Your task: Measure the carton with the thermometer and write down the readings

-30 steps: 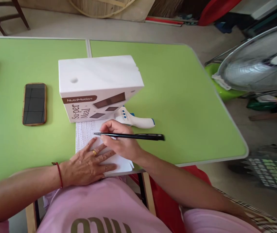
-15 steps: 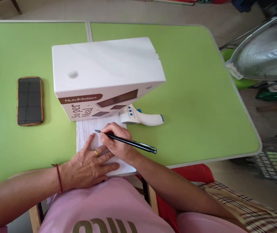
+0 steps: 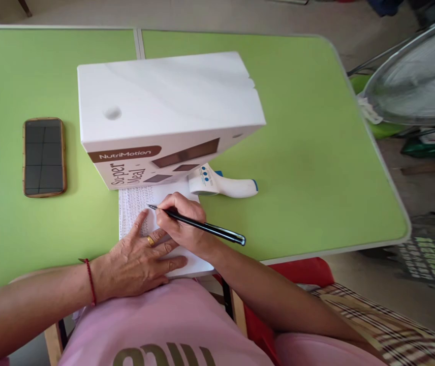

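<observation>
Under both hands lies a white sheet or pad of paper [image 3: 190, 262], its left part filled with dense rows of small handwriting. My left hand [image 3: 141, 254] rests flat on it, fingers spread, with a ring on one finger. A black pen [image 3: 210, 229] is pinched in my right hand [image 3: 183, 221], its tip at the edge of the written lines. Behind the paper stands a white NutriMotion box [image 3: 167, 99], which hides the paper's far end. A white and blue handheld infrared thermometer [image 3: 225, 184] lies just beyond my right hand, against the box.
A smartphone [image 3: 44, 157] in a brown case lies on the green table [image 3: 316, 152] to the left. Off the table's right side stands a fan [image 3: 419, 76]. A red seat [image 3: 297, 272] and checked cloth [image 3: 377, 320] are below the near edge.
Hands, pen and paper hold nearly the same place. The view has shifted slightly, so the box and phone appear a little farther up and to the left.
</observation>
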Demonstrator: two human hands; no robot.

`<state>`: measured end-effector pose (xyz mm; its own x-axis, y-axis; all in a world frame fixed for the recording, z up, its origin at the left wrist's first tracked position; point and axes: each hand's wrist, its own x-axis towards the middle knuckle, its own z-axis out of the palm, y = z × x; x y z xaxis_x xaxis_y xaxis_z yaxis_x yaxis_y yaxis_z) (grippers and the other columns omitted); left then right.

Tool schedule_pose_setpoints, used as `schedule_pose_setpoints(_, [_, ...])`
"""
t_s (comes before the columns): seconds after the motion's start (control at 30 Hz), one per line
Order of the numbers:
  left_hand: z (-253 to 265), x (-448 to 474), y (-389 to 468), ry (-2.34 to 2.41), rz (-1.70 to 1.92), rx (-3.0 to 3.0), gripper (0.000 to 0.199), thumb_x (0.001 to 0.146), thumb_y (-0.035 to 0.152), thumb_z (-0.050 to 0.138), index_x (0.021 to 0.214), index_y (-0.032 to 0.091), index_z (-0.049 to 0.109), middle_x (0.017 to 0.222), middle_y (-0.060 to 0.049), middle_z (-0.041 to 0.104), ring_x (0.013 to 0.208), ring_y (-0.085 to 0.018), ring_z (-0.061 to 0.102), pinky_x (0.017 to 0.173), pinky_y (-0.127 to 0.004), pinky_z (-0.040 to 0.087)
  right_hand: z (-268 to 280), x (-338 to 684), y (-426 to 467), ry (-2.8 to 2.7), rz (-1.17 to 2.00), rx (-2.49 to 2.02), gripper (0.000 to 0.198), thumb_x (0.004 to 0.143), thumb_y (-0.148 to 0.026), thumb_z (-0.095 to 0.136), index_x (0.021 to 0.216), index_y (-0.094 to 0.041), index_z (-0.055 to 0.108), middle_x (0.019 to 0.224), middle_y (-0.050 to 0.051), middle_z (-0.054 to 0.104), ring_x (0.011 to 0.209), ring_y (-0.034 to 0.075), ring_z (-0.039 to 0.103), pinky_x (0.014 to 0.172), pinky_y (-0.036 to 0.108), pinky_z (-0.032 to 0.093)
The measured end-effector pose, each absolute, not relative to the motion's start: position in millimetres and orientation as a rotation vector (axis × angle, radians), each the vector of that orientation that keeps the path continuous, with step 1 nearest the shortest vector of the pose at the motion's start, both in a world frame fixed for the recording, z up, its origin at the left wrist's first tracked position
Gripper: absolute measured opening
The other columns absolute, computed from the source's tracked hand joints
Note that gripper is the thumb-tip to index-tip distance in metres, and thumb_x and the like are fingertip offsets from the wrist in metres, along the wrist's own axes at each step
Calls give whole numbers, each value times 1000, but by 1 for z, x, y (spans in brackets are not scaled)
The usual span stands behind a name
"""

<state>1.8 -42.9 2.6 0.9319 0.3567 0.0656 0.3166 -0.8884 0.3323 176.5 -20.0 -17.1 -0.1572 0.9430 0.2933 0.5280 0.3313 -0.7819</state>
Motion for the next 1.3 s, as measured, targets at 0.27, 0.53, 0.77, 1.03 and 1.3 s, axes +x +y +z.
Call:
schedule_pose_setpoints(0.27, [6, 2, -42, 506, 179, 2774, 39, 98, 46, 58, 135, 32, 61, 136, -3, 62, 132, -30, 51, 122, -63, 16, -17, 178, -20, -1773, 721, -1331, 15, 87, -23, 55, 74, -25, 48, 56, -7, 54, 48, 10, 48, 50, 23, 42])
schedule_pose_setpoints(0.53, [4, 2, -42, 495, 166, 2775, 39, 99, 46, 57, 136, 33, 60, 140, -3, 60, 136, -31, 48, 122, -64, 16, -18, 177, -19, -1780, 660, -1335, 16, 87, -20, 55, 74, -24, 47, 59, -6, 56, 50, 10, 51, 52, 22, 44])
schedule_pose_setpoints(0.77, [4, 2, -42, 497, 166, 2765, 39, 100, 46, 56, 136, 32, 60, 141, -3, 60, 136, -31, 47, 123, -65, 14, -18, 178, -20, -1786, 675, -1296, 17, 86, -18, 56, 73, -24, 47, 57, -8, 53, 47, 9, 49, 50, 21, 42])
schedule_pose_setpoints(1.03, [4, 2, -41, 494, 211, 2767, 38, 99, 46, 58, 134, 31, 61, 139, -3, 61, 135, -31, 49, 123, -65, 10, -17, 178, -19, -1781, 648, -1301, 17, 86, -18, 55, 74, -24, 46, 58, -7, 54, 49, 10, 50, 51, 22, 43])
schedule_pose_setpoints(1.3, [1, 2, -41, 490, 188, 2772, 39, 99, 47, 58, 134, 32, 61, 139, -3, 62, 135, -30, 48, 123, -64, 10, -17, 178, -20, -1742, 654, -1289, 16, 85, -16, 55, 74, -24, 46, 57, -8, 54, 47, 9, 50, 50, 21, 42])
